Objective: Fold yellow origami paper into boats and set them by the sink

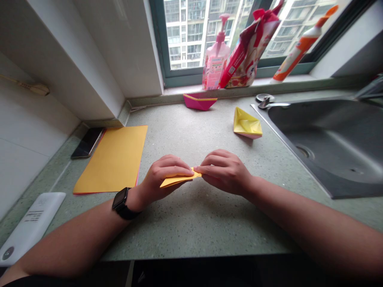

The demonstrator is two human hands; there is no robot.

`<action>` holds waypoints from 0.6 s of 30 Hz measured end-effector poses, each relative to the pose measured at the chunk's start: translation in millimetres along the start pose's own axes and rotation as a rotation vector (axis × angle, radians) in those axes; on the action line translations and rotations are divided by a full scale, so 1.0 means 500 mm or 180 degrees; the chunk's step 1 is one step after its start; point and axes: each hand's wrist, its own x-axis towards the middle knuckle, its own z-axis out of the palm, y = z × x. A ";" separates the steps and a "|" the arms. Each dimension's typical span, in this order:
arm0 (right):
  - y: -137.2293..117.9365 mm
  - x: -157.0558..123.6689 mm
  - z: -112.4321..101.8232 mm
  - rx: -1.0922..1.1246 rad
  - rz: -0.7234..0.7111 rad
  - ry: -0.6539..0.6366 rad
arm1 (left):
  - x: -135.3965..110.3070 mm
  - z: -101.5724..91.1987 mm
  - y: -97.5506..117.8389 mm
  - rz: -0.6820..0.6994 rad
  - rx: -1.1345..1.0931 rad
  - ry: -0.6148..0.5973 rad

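Note:
Between my two hands is a small folded piece of orange-yellow paper [176, 180], raised just over the counter. My left hand [167, 173] is closed around its left part, thumb underneath and mostly hidden. At the paper's right end, the fingertips of my right hand [224, 169] pinch it. Farther back lies a pink folded paper boat [200, 103], near the window ledge. A yellow paper boat [247, 124] with a pinkish underside sits to the right, close to the sink. On my left lies a stack of coloured paper [113, 159] with an orange sheet on top.
A dark phone [87, 142] touches the paper stack. A white oblong device [32, 225] lies at the front left. On the right is a steel sink [326, 147]. A pink pump bottle [216, 59], a red bag [253, 48] and an orange-white bottle [299, 52] stand along the window ledge.

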 end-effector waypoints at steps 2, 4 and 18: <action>-0.001 0.001 -0.001 0.0001 -0.0029 0.0014 | -0.002 -0.001 -0.001 -0.0012 0.0007 -0.0017; -0.001 0.002 -0.002 0.0011 -0.0042 0.0014 | -0.002 -0.003 -0.002 -0.0013 -0.0013 -0.0009; -0.009 0.004 -0.005 0.0055 -0.0061 -0.0041 | 0.004 -0.003 0.010 -0.0071 -0.0311 -0.0038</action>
